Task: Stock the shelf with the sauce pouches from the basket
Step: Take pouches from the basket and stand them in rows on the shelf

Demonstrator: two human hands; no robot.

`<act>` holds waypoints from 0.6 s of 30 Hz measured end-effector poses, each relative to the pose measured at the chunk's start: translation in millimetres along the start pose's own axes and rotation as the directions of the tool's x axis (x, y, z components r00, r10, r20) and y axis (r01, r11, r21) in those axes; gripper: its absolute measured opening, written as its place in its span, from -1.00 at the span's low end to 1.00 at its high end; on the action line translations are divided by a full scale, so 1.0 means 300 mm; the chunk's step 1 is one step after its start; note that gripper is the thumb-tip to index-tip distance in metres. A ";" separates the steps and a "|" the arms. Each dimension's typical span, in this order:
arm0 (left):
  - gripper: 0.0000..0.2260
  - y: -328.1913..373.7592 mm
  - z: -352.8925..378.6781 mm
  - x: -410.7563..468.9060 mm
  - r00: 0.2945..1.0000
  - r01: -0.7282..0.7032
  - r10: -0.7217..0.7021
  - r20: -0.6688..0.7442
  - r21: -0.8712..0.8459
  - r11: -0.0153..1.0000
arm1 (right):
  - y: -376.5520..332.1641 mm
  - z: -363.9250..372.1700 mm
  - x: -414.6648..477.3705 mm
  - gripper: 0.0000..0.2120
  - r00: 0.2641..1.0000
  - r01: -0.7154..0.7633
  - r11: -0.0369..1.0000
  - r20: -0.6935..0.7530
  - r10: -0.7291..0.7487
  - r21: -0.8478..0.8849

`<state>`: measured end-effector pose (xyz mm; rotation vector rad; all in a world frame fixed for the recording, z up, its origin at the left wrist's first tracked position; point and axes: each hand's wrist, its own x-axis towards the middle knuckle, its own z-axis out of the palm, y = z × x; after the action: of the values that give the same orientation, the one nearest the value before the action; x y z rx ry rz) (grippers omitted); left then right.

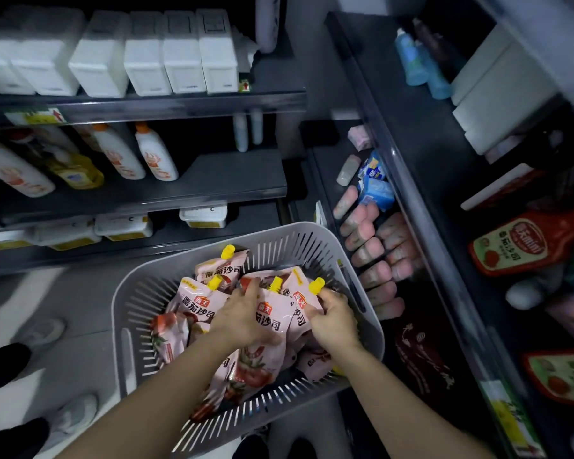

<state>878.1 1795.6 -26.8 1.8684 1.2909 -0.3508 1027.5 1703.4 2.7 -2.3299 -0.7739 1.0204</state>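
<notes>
Our left hand (242, 314) grips a sauce pouch (272, 318) in the grey basket (312, 236) at lower centre. Our right hand (333, 321) pinches a second pouch (299, 301) under its yellow cap (316, 286), beside the right-side shelf (415, 207).

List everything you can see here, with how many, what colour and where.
basket: one, grey, centre, under the hands
sauce pouches: several, pink with yellow caps, in the basket
boxes: about six, white, top left shelf
bottles: at least three, white with orange caps, middle left shelf
tubs: several, white with yellow labels, bottom left shelf
blue bottles: two, blue, upper right shelf
ketchup bottles: two, red, right shelf
tubes: a row, pink, lower right shelf
left hand: one, in the basket, grips a pouch
right hand: one, in the basket, pinches a pouch below its cap
</notes>
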 end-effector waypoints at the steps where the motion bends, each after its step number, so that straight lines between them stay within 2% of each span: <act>1: -0.02 0.005 -0.005 -0.001 1.000 -0.001 0.001 0.002 0.037 0.999 | 0.007 0.003 -0.003 -0.71 1.000 0.006 1.000 -0.002 -0.006 0.029; 4: -0.25 0.013 -0.029 0.001 0.998 -0.055 0.055 -0.004 0.038 0.998 | 0.037 -0.003 -0.009 -0.75 1.000 -0.007 0.993 -0.019 0.010 0.119; 7: -0.80 0.010 -0.068 0.001 0.986 -0.164 0.164 -0.022 -0.030 0.986 | 0.055 -0.014 -0.028 -0.78 1.000 0.002 0.981 -0.022 0.002 0.194; 8: -0.84 0.008 -0.082 -0.005 0.978 -0.208 0.207 -0.019 -0.065 0.976 | 0.057 -0.018 -0.038 -0.78 0.999 0.018 0.976 -0.036 -0.010 0.217; 10: -0.71 -0.010 -0.101 -0.017 0.967 -0.247 0.253 0.018 -0.167 0.955 | 0.058 -0.020 -0.047 -0.80 0.996 0.058 0.967 -0.083 -0.039 0.246; 12: -0.67 -0.032 -0.103 -0.039 0.960 -0.255 0.276 0.054 -0.249 0.934 | 0.057 -0.032 -0.061 -0.81 0.992 0.078 0.954 -0.114 -0.047 0.290; 15: -0.72 -0.040 -0.102 -0.089 0.950 -0.290 0.311 0.019 -0.307 0.906 | 0.046 -0.069 -0.104 -0.78 0.975 0.160 0.938 -0.195 -0.102 0.308; 18: -0.77 0.000 -0.112 -0.167 0.935 -0.353 0.347 -0.077 -0.300 0.886 | 0.055 -0.120 -0.165 -0.61 0.957 0.225 0.920 -0.249 -0.147 0.320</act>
<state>849.2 1788.5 25.7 1.7881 0.9299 0.0631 1032.4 1651.6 39.0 -1.9807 -0.6546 0.7302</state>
